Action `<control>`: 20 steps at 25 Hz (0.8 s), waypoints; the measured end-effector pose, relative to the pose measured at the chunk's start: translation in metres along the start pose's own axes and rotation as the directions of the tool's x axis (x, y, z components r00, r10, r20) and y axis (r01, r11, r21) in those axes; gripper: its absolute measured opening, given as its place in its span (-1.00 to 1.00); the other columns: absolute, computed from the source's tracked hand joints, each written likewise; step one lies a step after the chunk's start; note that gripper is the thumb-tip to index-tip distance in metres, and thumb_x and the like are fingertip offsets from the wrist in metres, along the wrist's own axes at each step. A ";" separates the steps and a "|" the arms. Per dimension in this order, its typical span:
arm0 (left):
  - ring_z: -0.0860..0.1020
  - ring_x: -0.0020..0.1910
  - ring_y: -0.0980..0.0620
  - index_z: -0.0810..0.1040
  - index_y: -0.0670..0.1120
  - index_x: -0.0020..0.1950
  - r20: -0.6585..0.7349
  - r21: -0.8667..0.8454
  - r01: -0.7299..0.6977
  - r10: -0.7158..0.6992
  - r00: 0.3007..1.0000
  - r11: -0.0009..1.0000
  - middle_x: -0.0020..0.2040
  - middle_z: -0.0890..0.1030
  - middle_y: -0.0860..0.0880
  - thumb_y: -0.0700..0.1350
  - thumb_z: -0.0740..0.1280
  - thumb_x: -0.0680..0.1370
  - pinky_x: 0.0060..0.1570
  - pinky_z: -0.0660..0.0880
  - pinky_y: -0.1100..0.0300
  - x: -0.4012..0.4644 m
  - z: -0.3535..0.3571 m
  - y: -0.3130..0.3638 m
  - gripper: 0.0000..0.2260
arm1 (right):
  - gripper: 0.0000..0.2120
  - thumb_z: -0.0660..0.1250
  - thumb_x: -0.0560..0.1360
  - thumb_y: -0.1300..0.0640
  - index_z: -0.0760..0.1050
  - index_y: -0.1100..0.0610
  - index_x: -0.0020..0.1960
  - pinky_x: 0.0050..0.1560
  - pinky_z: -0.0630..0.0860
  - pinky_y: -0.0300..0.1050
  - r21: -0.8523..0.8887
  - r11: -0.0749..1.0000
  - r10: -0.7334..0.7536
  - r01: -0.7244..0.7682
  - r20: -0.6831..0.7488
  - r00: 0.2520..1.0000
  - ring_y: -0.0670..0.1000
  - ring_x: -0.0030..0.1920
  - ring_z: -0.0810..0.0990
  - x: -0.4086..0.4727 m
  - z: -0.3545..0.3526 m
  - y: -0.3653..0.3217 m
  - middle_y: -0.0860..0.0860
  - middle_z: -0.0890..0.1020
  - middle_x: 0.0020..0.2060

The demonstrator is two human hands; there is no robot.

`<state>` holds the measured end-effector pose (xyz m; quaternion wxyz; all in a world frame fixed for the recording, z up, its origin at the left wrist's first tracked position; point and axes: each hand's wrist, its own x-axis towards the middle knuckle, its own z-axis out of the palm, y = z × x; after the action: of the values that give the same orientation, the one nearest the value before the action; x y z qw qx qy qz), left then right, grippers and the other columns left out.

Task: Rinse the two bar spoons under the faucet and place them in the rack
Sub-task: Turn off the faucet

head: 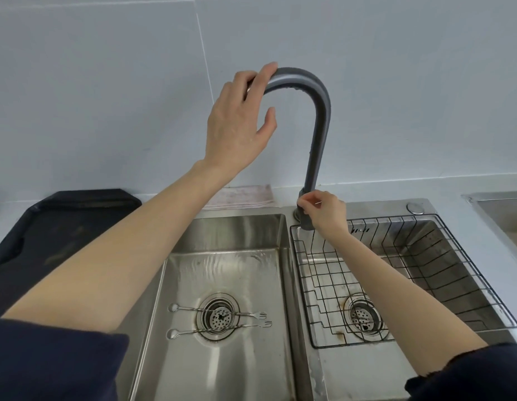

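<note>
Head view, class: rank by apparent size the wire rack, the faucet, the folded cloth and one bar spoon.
1. wire rack
2. faucet
3. folded cloth and upper bar spoon: similar apparent length, and the cloth lies farther away, so unranked.

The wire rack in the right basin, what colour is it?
Black wire rack, clearest in the head view.

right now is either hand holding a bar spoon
No, both bar spoons lie across the drain in the left basin, while the left hand and right hand are on the faucet.
</note>
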<state>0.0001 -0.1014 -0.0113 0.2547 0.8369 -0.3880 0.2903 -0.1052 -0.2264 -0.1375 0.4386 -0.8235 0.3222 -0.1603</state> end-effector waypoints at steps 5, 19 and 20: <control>0.49 0.07 -0.13 0.29 -0.07 0.40 0.006 -0.011 -0.010 0.010 1.000 1.000 0.22 0.49 -0.16 -0.16 0.20 0.47 -0.05 0.42 0.14 -0.003 -0.002 0.002 -0.52 | -0.85 0.32 0.49 0.19 0.60 0.23 -0.01 -0.07 0.39 -0.21 -0.023 1.000 -0.017 0.016 -0.020 1.000 -0.02 -0.12 0.50 -0.003 0.001 -0.001 0.16 0.67 -0.05; 0.24 0.43 -0.03 -0.14 -0.12 0.50 0.331 -0.290 0.145 -0.042 0.943 0.946 0.50 0.17 -0.10 -0.12 0.23 0.54 0.31 0.20 0.23 -0.055 -0.021 -0.043 -0.32 | -0.70 0.25 0.54 0.09 0.46 0.09 0.26 0.10 0.53 0.07 -0.273 0.896 -0.312 0.350 0.174 0.934 0.10 0.10 0.57 -0.051 0.042 -0.008 0.05 0.56 0.20; 0.24 0.44 -0.05 -0.14 -0.13 0.50 0.365 -0.261 0.163 -0.059 0.929 0.951 0.51 0.16 -0.12 -0.10 0.24 0.53 0.36 0.20 0.16 -0.064 -0.018 -0.052 -0.31 | -0.68 0.26 0.54 0.09 0.44 0.09 0.28 0.14 0.51 0.06 -0.293 0.888 -0.295 0.354 0.227 0.928 0.11 0.11 0.56 -0.056 0.051 -0.005 0.05 0.56 0.22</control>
<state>0.0019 -0.0278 -0.0527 0.3156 0.8502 -0.4170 0.0610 -0.1164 -0.1551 -0.1613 0.2885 -0.9382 0.1614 -0.1022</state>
